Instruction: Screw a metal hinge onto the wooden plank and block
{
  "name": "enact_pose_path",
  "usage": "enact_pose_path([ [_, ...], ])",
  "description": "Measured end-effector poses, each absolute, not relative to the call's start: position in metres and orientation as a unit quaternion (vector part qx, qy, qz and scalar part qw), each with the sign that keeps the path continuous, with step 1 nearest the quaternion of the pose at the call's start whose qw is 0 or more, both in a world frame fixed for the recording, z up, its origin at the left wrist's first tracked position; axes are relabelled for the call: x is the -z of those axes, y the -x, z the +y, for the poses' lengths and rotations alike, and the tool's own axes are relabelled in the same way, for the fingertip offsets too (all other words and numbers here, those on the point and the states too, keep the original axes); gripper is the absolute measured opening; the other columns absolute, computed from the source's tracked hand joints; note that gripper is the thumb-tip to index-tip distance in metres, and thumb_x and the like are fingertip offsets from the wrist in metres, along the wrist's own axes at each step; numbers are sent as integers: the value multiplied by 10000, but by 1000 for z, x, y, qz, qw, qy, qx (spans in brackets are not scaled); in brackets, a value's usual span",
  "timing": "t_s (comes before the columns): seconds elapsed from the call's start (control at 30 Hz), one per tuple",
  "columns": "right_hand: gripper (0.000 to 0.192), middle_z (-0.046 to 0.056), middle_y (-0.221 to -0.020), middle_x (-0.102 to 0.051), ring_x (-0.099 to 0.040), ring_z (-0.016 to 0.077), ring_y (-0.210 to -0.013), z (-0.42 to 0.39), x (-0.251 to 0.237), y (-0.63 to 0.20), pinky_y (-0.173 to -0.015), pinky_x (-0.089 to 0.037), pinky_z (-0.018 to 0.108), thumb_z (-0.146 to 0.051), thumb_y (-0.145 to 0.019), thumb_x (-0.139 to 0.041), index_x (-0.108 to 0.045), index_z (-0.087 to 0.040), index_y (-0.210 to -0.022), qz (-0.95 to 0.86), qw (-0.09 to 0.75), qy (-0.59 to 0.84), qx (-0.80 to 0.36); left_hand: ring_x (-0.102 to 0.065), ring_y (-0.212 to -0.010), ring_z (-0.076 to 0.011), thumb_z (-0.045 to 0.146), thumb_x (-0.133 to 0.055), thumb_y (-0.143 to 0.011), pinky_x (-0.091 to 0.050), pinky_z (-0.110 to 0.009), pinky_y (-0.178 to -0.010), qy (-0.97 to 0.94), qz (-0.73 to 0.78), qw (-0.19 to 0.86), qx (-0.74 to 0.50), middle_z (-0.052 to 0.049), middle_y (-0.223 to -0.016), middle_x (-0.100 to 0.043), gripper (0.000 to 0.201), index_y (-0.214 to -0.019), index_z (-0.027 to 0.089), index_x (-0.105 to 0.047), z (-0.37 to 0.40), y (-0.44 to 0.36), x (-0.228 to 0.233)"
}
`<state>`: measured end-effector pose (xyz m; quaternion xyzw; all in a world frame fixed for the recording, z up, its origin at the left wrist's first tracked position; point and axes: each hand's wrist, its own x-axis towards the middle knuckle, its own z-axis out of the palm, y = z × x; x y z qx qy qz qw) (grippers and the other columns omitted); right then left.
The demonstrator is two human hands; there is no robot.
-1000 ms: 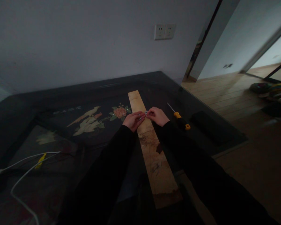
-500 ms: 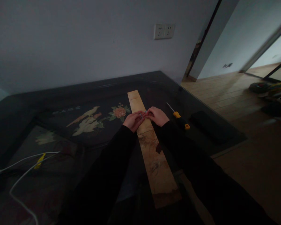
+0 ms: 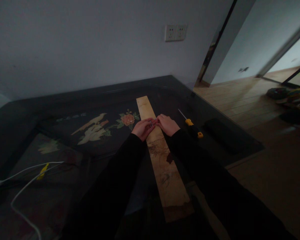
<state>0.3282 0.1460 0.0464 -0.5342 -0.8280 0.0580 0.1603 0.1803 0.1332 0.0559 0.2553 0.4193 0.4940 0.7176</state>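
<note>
Right hand (image 3: pixel 168 124) has tucked in a touch since the first frame, its fingers closer against the left hand (image 3: pixel 141 129); otherwise hardly anything has moved. From where I stand, both hands meet over the long, flat, pale-brown wooden plank (image 3: pixel 166 176), somewhat beyond its middle from the person. Left thumb and fingers are drawn together around a small, thin, silver metal piece (image 3: pixel 150 123); exact shape too small to tell. Right fingertips are bunched at the left fingertips, a glint between them, but can't tell whether they pinch anything. Plank has dark stains and lies flat on the black, glossy table (image 3: pixel 170 88), running away from the person. Right of the right hand, well apart from the plank: a yellow-and-black-handled screwdriver with a thin metal shaft (image 3: pixel 189 122), then a dark oblong object (image 3: pixel 223 135). Left side: colored bird-and-flower decoration (image 3: pixel 127 119) on the tabletop, white cable (image 3: pixel 12 202), yellow tag (image 3: pixel 42 171) beside it.
</note>
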Motion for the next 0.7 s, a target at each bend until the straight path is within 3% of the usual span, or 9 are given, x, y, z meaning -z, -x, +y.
enact_pose_path([
  [0.7,236,52,-1057,-596,-569,180,-972,142,-54,-332,-694,-395,261,-398,-926,-455,-529,-193,-1016,-830,117,545,-5,-672,-777,-124,-29,-466,-768,-478,-296,-932,-244,424,710,-508,-74,-779,-681,203,-856,97,-599,135,-179,-56],
])
